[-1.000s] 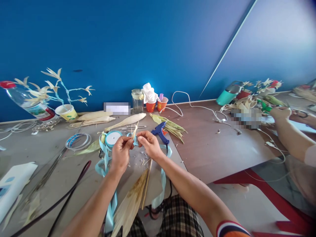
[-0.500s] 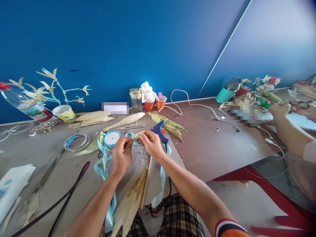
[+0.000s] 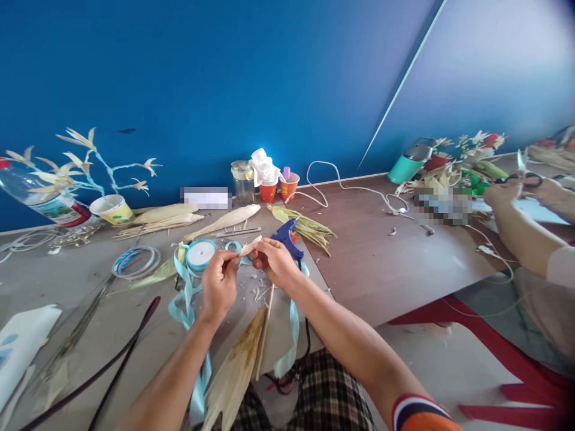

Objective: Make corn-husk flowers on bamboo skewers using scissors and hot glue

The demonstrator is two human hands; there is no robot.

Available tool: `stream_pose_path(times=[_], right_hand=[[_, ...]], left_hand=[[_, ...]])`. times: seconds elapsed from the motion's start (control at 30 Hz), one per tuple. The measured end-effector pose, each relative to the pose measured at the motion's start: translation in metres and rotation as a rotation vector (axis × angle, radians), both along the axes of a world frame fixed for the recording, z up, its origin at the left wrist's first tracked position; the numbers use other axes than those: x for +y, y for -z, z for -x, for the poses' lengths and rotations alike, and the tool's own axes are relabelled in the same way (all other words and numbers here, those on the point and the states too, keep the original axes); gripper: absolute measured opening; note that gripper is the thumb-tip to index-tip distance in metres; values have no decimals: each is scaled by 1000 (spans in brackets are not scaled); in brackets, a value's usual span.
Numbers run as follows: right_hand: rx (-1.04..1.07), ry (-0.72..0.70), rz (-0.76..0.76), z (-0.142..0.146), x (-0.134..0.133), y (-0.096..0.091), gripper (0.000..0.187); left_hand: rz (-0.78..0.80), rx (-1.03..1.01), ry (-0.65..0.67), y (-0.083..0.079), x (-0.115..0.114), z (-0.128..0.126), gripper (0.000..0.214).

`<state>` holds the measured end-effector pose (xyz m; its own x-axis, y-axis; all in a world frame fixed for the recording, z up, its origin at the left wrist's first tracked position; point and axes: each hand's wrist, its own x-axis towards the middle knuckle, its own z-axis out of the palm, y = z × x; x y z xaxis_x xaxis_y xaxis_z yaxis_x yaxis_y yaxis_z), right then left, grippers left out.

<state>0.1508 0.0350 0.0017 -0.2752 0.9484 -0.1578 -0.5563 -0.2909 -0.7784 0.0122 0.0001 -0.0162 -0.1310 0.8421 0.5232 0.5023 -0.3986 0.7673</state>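
Centrally, husk (image 3: 249,246), pinched between both hands (image 3: 220,285)

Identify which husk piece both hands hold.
The small pale piece pinched between left hand and right hand; the large brown-stained husk and greenish bunch by the glue gun lie unheld.

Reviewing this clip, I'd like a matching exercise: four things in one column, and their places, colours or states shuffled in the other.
1. husk piece
2. glue gun
3. ribbon spool
4. plastic bottle

A. tilted, at the far left
B. light blue with a white centre
C. between the left hand and the right hand
D. dark blue

Pairs: 1-C, 2-D, 3-B, 4-A
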Motion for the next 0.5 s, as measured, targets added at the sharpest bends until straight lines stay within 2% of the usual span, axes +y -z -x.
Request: stream_pose_path(times=[0.17, 0.23, 0.5], right_hand=[[158, -134, 232, -3, 2, -1, 11], [205, -152, 280, -4, 3, 0, 9], [334, -62, 331, -3, 2, 2, 11]], left_hand=[[0, -56, 45, 1, 0, -2, 12], [-10, -64, 52, 1, 1, -2, 12], [2, -12, 60, 1, 1, -4, 12]])
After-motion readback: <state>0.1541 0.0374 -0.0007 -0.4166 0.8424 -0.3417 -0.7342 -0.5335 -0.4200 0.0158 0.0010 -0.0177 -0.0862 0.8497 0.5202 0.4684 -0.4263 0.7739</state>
